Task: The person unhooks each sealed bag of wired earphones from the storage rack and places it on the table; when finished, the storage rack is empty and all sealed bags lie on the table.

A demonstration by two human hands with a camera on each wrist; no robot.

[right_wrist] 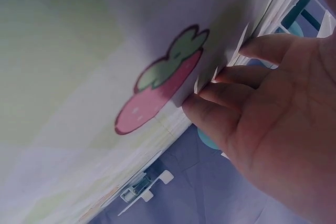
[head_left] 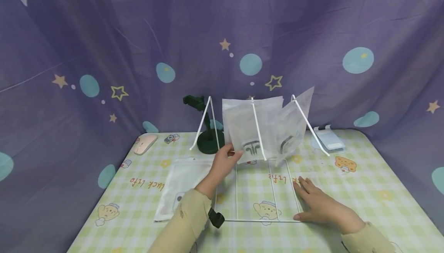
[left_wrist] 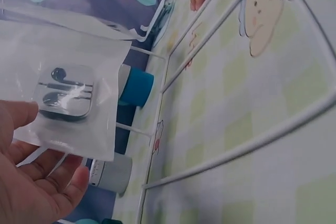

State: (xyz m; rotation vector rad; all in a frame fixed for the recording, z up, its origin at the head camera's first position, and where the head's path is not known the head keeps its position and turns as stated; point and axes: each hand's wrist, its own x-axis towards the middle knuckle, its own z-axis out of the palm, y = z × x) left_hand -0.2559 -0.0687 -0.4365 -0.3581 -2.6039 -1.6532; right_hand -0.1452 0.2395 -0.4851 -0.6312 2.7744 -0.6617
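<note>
A white wire rack [head_left: 256,220] lies on the table with its prongs slanting up at the back. Two translucent white pouches lean among the prongs, a left one [head_left: 239,123] and a tilted right one [head_left: 295,123]. My left hand [head_left: 222,166] pinches the left pouch at its lower left corner, thumb in front and fingers behind. In the left wrist view that pouch [left_wrist: 100,137] bears a picture of wired earphones. Flat on the tablecloth, my right hand [head_left: 320,204] spreads its fingers beside the rack's right side wire. It holds nothing.
Another white pouch [head_left: 184,176] lies left of the rack, partly under my left forearm. A dark green stand [head_left: 208,141] and a pink computer mouse [head_left: 145,144] are at the back left. A light blue folding stand [head_left: 329,139] sits back right. Behind the pouches is a blue-topped container [left_wrist: 137,86].
</note>
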